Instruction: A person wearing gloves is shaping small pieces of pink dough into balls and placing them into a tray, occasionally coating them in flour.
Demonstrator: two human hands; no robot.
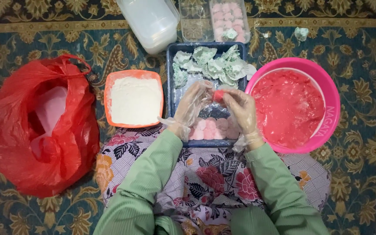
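My left hand [192, 104] and my right hand [240, 109], both in thin clear plastic gloves, meet over a blue tray [170, 74]. Between the fingertips they pinch a small red dough piece [218, 95]. Below the hands, several pale pink dough balls [205, 127] lie in a row on the tray. At the tray's far end sit several green-and-white lumps [209, 65]. Just right of my right hand stands a pink bowl [329, 93] of red sticky dough [286, 104].
An orange square dish [107, 93] of white flour sits left of the tray. A red plastic bag [35, 126] lies far left. A clear lidded tub [149, 19] and a clear box of pink balls [229, 19] stand behind. Patterned carpet lies underneath.
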